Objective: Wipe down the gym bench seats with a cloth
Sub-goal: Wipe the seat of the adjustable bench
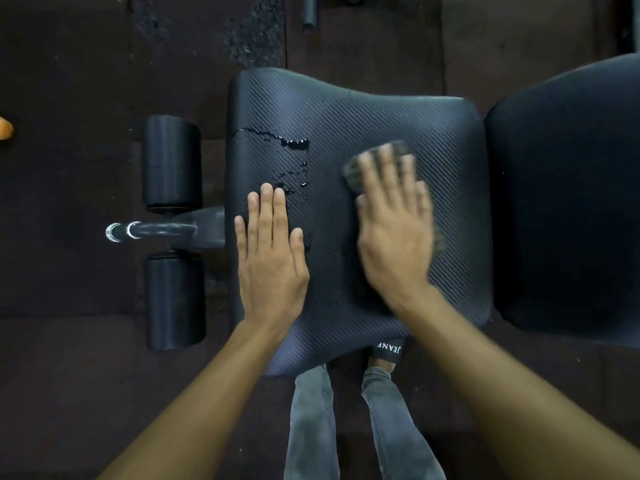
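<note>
A black ribbed bench seat [346,116] fills the middle of the view. Beads of liquid [294,161] lie on its left half. My right hand [394,230] presses flat, fingers straight, on a dark grey cloth [353,174] on the seat's right half; hand and cloth are blurred. Only the cloth's far and left edges show past my fingers. My left hand [272,258] rests flat on the seat's near left part, fingertips at the wet patch.
A second black pad [571,202] adjoins the seat on the right. Two black foam rollers [171,161] on a metal bar [152,232] stick out at the left. Dark rubber floor lies around. My legs and a sandal [388,351] stand under the seat's near edge.
</note>
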`<state>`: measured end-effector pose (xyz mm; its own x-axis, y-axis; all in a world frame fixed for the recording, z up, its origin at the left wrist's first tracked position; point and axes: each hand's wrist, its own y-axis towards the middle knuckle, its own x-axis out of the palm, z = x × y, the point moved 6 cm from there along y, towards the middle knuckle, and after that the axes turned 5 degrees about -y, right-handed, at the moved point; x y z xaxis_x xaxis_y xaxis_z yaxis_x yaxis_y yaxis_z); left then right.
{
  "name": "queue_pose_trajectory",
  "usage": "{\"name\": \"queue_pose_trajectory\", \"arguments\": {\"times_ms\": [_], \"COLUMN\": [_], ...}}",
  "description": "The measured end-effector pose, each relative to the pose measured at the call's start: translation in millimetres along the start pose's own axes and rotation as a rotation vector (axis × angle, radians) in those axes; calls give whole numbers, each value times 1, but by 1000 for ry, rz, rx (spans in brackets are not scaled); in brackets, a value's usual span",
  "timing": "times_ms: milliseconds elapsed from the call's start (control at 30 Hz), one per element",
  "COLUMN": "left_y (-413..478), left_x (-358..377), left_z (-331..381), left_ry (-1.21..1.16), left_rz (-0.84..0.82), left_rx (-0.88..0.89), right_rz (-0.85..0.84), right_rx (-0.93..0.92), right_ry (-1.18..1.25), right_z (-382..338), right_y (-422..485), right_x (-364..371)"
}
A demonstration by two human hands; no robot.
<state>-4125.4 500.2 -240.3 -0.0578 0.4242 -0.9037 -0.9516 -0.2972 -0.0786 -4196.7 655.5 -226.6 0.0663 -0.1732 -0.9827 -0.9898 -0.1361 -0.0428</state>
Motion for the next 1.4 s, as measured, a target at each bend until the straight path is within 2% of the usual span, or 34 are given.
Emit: {"name": "queue_pose_trajectory", "arguments": {"times_ms": [100,200,300,367,433,533,600,700,767,867,933,1000,1067,1267,1400], "left_y": [-1,0,-1,-1,0,1,1,2,4,7,12,17,19,-1,-29], "left_x": [-1,-2,-2,-2,-2,-5,-10,-21,-27,-18,-2,19,34,26,8], "left_z": [0,1,1,2,2,-1,-3,4,28,83,113,124,119,77,31], "left_ry": [-34,-20,-4,-4,-19,-138,-274,-342,-269,-122,-5,75,122,118,110], "left_rz": [3,10,17,25,38,45,60,133,166,128,90,44,21,46,55], "left_rx": [7,3,0,6,11,16,-3,-53,-19,90,93,11,-75,-59,-157], "right_rz": [-64,-110,-105,-64,-12,-41,-106,-225,-126,37,50,11,-38,-41,-48], "right_rx": [-197,-267,-137,-8,64,-7,-51,60,162,245,257,220,170,87,55], "right_ry": [-22,-73,-108,-47,2,45,188,691,856,749,689,622,547,314,200], "right_z": [-12,33,76,73,46,-17,-42,-31,-3,44,66,74,73,54,43], "right_y": [-79,-145,-123,-80,-42,-27,-35,-32,-22,-14,-11,-11,-14,-17,-17], "right_x": [3,-4,-9,-11,-8,3,4,-11,-28,-37,-32,-26,-21,-13,-2]}}
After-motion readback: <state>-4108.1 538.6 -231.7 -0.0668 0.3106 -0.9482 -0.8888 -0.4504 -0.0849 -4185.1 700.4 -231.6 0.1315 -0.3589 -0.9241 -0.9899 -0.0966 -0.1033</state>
